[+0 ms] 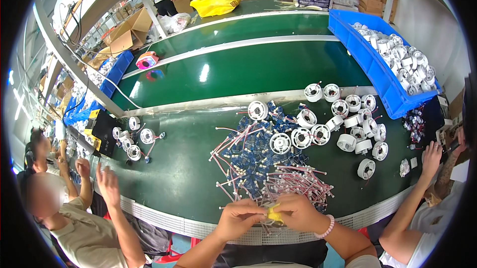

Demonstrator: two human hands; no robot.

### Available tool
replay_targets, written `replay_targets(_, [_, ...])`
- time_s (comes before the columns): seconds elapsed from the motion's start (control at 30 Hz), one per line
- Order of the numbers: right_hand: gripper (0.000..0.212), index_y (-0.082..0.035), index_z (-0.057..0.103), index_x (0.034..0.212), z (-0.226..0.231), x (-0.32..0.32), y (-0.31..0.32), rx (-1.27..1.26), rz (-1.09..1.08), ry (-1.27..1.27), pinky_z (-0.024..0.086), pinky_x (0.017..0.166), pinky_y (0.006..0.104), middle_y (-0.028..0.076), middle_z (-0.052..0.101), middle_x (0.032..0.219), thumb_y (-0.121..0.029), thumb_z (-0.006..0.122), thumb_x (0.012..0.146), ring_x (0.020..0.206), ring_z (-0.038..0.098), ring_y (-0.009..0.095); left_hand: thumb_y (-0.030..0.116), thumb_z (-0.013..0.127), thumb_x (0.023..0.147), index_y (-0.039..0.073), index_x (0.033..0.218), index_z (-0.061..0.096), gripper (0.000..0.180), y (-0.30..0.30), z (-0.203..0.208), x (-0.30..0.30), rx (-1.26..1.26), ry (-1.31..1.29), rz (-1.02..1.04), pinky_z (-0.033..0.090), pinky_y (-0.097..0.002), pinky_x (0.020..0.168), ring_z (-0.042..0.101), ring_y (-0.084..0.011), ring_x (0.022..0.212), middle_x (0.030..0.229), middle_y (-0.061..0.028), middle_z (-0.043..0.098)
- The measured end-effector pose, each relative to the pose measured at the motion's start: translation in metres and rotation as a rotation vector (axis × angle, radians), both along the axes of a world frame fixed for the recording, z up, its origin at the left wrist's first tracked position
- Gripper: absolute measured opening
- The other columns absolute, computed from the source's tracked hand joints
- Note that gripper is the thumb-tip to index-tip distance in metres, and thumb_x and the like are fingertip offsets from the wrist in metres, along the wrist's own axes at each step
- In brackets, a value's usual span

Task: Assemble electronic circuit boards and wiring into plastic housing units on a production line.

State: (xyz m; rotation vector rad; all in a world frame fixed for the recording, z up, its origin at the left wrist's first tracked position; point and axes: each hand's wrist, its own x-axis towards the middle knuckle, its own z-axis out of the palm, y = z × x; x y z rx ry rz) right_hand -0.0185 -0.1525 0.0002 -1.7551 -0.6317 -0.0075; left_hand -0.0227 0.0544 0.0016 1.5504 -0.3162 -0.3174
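Note:
Close to the table's near edge, my left hand [242, 218] and my right hand [301, 212] meet with fingers pinched. Between them is a small yellow piece [274, 213] with a pale, see-through part at its left; its kind is partly hidden by my fingers. My right fingers grip the yellow side, and my left fingertips pinch the pale side. Just beyond lies a heap of red-and-white wire leads [298, 184] with white connectors. It runs into a pile of small blue circuit boards [248, 161]. Several round white plastic housings [280, 143] rest on and beside that pile.
A blue bin [365, 64] full of white parts stands at the far right. More housings [133, 152] lie left, beside a black-and-yellow box [99, 131]. Co-workers' hands [108, 184] are at both sides. A green conveyor belt [238, 64] crosses behind.

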Motion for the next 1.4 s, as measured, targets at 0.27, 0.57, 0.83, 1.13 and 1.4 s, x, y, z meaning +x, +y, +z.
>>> replay_targets(0.27, [0.009,-0.005,0.065,0.082,0.001,-0.004,0.010,-0.072,-0.244,-0.139,0.044,0.055,0.0361,0.009,0.057,0.067,-0.005,0.065,0.073,0.061,0.056,0.027,-0.012,0.068,0.072,0.001,0.092,0.070,0.025,-0.016,-0.011,0.000,0.056,-0.076,0.204,0.048,-0.0230,0.065,0.060,-0.0133,0.074,0.083,-0.0064,0.062])
replay_targets(0.57, [0.005,-0.005,0.061,0.078,-0.007,0.002,0.007,-0.059,-0.059,-0.125,0.045,0.060,0.0378,0.008,0.056,0.071,-0.008,0.062,0.075,0.073,0.057,0.027,-0.016,0.068,0.067,-0.001,0.087,0.069,0.025,-0.009,-0.002,-0.005,0.126,-0.151,0.260,0.043,-0.0200,0.056,0.054,-0.0111,0.067,0.079,-0.0053,0.057])
replay_targets(0.83, [0.008,0.000,0.065,0.082,0.008,0.007,-0.017,0.053,0.087,0.195,0.047,0.058,0.0305,0.011,0.065,0.075,0.001,0.067,0.075,0.067,0.063,0.023,-0.016,0.066,0.071,-0.001,0.092,0.069,0.025,-0.015,0.013,0.009,-0.054,0.115,-0.030,0.052,-0.0242,0.065,0.063,-0.0150,0.074,0.082,-0.0091,0.061])
replay_targets(1.13, [0.011,0.000,0.063,0.081,0.012,-0.001,-0.006,-0.032,-0.129,0.067,0.047,0.051,0.0205,0.010,0.067,0.078,0.003,0.070,0.073,0.063,0.062,0.011,-0.014,0.064,0.076,-0.003,0.097,0.067,0.024,-0.022,0.017,0.009,-0.225,0.164,0.077,0.055,-0.0237,0.071,0.063,-0.0141,0.079,0.090,-0.0100,0.060])
replay_targets(1.4, [0.014,0.001,0.062,0.088,0.009,-0.011,0.000,-0.094,-0.175,-0.100,0.051,0.056,0.0244,0.013,0.067,0.083,0.004,0.067,0.075,0.068,0.065,0.017,-0.014,0.066,0.074,-0.001,0.098,0.068,0.027,-0.019,0.016,0.002,-0.106,0.056,0.114,0.055,-0.0229,0.070,0.062,-0.0129,0.080,0.089,-0.0094,0.061])
